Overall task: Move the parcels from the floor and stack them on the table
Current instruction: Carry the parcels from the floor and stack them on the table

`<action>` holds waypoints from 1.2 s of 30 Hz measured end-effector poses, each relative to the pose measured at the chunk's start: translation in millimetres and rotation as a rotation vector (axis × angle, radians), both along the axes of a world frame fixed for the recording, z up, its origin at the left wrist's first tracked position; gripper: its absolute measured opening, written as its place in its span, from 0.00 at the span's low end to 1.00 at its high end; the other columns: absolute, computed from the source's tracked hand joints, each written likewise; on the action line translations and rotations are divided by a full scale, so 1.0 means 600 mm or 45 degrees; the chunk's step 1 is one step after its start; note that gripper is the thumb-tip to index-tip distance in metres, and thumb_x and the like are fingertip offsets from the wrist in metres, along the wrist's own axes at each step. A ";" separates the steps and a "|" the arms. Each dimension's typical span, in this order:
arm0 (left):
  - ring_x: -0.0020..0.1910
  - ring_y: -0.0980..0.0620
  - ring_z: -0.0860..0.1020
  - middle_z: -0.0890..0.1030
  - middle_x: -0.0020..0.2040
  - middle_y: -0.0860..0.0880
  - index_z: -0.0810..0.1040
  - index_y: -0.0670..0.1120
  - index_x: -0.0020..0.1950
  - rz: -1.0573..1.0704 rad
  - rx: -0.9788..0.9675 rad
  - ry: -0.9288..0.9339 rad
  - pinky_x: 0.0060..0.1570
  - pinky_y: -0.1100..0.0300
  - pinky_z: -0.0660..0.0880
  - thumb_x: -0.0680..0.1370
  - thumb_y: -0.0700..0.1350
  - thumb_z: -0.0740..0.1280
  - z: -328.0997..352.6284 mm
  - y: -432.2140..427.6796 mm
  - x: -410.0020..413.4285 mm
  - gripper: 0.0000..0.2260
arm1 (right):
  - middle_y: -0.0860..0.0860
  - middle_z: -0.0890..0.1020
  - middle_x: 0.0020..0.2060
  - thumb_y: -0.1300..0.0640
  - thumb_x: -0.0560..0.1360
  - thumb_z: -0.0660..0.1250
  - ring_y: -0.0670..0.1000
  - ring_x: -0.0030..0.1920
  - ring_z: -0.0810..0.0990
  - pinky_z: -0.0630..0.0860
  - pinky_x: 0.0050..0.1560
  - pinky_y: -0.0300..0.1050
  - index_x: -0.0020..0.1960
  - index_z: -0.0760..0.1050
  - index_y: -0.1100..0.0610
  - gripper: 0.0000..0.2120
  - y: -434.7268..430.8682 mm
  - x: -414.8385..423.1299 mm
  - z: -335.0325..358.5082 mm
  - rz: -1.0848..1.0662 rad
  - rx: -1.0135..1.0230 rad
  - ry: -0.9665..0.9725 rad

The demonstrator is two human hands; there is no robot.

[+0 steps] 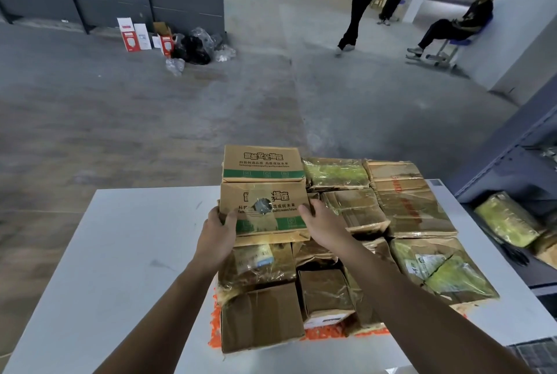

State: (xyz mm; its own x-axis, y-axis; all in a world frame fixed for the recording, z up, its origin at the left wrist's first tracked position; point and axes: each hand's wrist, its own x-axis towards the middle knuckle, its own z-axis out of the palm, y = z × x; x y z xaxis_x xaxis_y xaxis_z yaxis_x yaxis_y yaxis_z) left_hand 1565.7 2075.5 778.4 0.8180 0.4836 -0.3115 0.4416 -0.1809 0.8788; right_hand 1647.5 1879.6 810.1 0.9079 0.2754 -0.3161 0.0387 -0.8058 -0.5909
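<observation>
A brown cardboard parcel with green print and a taped patch on top sits on the stack, held from both sides. My left hand grips its left edge and my right hand grips its right edge. Just behind it lies a matching printed parcel. Several other worn, tape-wrapped parcels cover the right half of the white table, packed side by side. A plain brown parcel lies at the near edge of the stack.
A dark shelf with more wrapped parcels stands to the right of the table. Beyond the table, on the grey floor, a person walks and another sits on a chair. Small boxes and bags lie by the far wall.
</observation>
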 end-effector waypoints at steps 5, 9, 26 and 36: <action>0.54 0.51 0.73 0.74 0.61 0.49 0.64 0.45 0.70 -0.010 0.045 -0.005 0.55 0.51 0.76 0.82 0.53 0.56 0.009 0.004 0.007 0.20 | 0.49 0.80 0.50 0.47 0.84 0.52 0.50 0.44 0.81 0.76 0.43 0.46 0.73 0.63 0.57 0.22 0.002 -0.007 0.009 -0.052 0.001 -0.041; 0.53 0.52 0.72 0.73 0.61 0.50 0.62 0.45 0.71 -0.026 0.061 -0.022 0.53 0.52 0.76 0.82 0.52 0.56 0.010 0.006 0.008 0.20 | 0.47 0.77 0.48 0.46 0.83 0.54 0.44 0.35 0.76 0.73 0.37 0.42 0.74 0.63 0.56 0.23 0.001 -0.006 0.001 -0.139 0.029 -0.081; 0.67 0.44 0.69 0.63 0.74 0.42 0.54 0.46 0.77 0.156 0.127 -0.025 0.54 0.56 0.66 0.82 0.52 0.55 0.048 -0.040 -0.097 0.25 | 0.54 0.76 0.65 0.44 0.82 0.54 0.54 0.60 0.76 0.73 0.63 0.57 0.75 0.61 0.54 0.25 -0.048 -0.073 0.036 -0.113 0.021 -0.250; 0.68 0.43 0.69 0.67 0.72 0.40 0.60 0.44 0.74 0.459 0.221 -0.019 0.67 0.47 0.67 0.81 0.52 0.58 0.052 -0.138 -0.338 0.23 | 0.48 0.76 0.50 0.49 0.83 0.55 0.50 0.47 0.75 0.67 0.44 0.43 0.72 0.66 0.56 0.20 -0.039 -0.227 0.024 0.373 0.281 -0.191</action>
State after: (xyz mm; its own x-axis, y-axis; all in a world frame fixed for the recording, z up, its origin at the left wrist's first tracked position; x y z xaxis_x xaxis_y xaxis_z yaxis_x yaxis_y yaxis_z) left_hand 1362.9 1992.9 809.8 0.5900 0.7850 -0.1888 0.4910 -0.1632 0.8557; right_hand 1511.3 1856.4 824.6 0.8124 0.5762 -0.0899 0.3475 -0.6022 -0.7188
